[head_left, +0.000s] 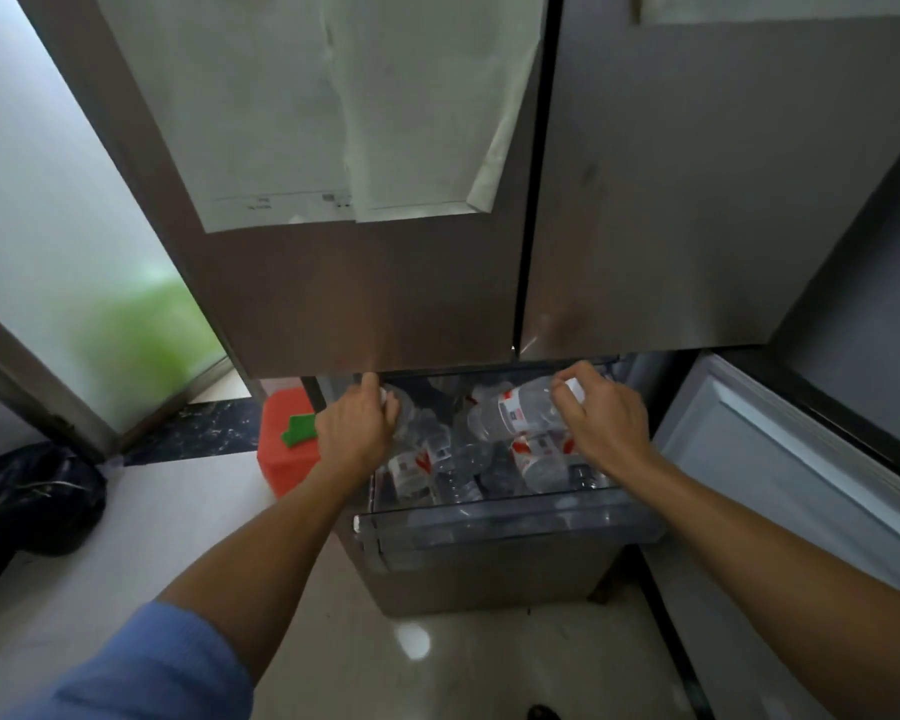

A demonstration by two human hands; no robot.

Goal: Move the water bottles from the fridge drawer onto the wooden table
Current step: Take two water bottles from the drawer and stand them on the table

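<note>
Clear plastic fridge drawer (510,527) is being observed pulled out beneath the two closed grey steel fridge doors (385,304). It is being filled by a loose heap of clear plastic water bottles with red-and-white labels (411,467), laid on their sides and touching one another. One clear bottle at the drawer's left (404,407) is being gripped at its cap end by the left hand (357,428), fingers curled round it. A labelled bottle at the right (515,410) is being gripped by its white cap by the right hand (604,418) and is being held tilted atop the heap. A red plastic bin (281,459) is being noted on the floor just left of the drawer.
</note>
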